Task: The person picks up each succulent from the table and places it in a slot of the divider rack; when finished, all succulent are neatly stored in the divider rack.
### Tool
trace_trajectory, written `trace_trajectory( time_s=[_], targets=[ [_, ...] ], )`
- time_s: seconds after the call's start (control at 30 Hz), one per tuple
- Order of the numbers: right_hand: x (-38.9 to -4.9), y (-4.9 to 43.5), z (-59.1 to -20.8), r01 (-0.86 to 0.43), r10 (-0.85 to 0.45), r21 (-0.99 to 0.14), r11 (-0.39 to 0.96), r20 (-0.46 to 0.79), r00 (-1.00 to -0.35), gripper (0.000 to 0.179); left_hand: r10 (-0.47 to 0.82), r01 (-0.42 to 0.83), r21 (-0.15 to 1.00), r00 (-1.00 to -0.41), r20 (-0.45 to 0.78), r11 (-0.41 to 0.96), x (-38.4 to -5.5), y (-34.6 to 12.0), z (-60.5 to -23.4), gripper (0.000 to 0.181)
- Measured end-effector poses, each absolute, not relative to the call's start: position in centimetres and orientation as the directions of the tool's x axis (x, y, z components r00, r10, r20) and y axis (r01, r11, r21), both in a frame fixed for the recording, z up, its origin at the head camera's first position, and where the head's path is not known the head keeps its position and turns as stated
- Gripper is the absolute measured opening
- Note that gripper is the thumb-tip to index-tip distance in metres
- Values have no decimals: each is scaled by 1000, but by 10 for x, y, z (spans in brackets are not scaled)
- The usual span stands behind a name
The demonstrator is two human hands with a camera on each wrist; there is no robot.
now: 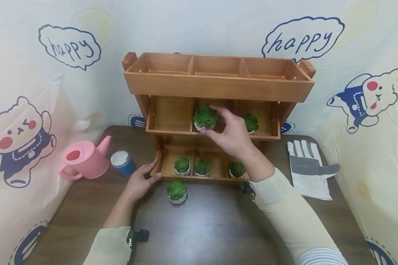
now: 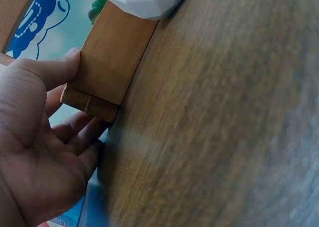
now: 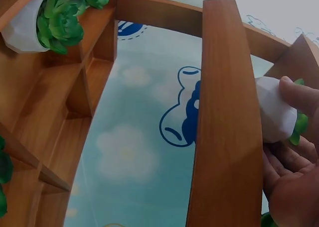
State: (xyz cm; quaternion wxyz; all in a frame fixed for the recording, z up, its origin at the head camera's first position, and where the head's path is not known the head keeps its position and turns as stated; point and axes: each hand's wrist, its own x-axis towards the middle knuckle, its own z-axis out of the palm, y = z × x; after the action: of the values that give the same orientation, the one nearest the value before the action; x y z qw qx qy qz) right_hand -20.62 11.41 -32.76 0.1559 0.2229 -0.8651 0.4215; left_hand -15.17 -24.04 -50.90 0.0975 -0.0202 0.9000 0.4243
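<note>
In the head view my right hand (image 1: 232, 134) pinches a potted succulent (image 1: 205, 117) at the front of the middle compartment on the middle tier. The right wrist view shows my thumb against its white faceted pot (image 3: 274, 110), close behind a wooden board. My left hand (image 1: 142, 183) grips the left front corner of the bottom tier of a brown three-tier wooden shelf (image 1: 219, 87). Seen from the left wrist, the thumb lies on the corner board (image 2: 112, 57) with the fingers curled round its end. On the table just in front stands another potted succulent (image 1: 177, 192).
The bottom tier holds several succulents, one of them at the right (image 1: 237, 169). Another succulent (image 1: 251, 122) sits in the middle tier's right compartment. A pink watering can (image 1: 86, 160) and a blue jar (image 1: 123, 163) stand left; work gloves (image 1: 308, 169) lie right on the dark table (image 1: 212, 228).
</note>
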Motion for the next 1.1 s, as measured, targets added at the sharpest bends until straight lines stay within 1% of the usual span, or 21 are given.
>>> trace_trajectory(
  time_s=[0.27,0.5,0.63,0.8,1.1],
  targets=[
    [-209,106,-328,-478,-245,-640,602,422,-873,71,40,-115,760,-982,-183,640,-151,-240,-509,70],
    [-209,103,-330,-407,-226,-633,659,350,-909,73,40,-115,757,-982,-183,643,-151,-240,-509,70],
    [-210,103,-330,-399,-249,-598,695,321,-914,72,48,-98,757,-985,-168,646,-151,-240,-510,70],
    [-211,106,-328,-414,-292,-578,703,297,-909,73,44,-108,758,-983,-178,644,-151,-239,-509,70],
    [-204,110,-326,-409,-333,-553,726,238,-913,85,36,-133,758,-979,-203,639,-150,-239,-510,71]
  ],
)
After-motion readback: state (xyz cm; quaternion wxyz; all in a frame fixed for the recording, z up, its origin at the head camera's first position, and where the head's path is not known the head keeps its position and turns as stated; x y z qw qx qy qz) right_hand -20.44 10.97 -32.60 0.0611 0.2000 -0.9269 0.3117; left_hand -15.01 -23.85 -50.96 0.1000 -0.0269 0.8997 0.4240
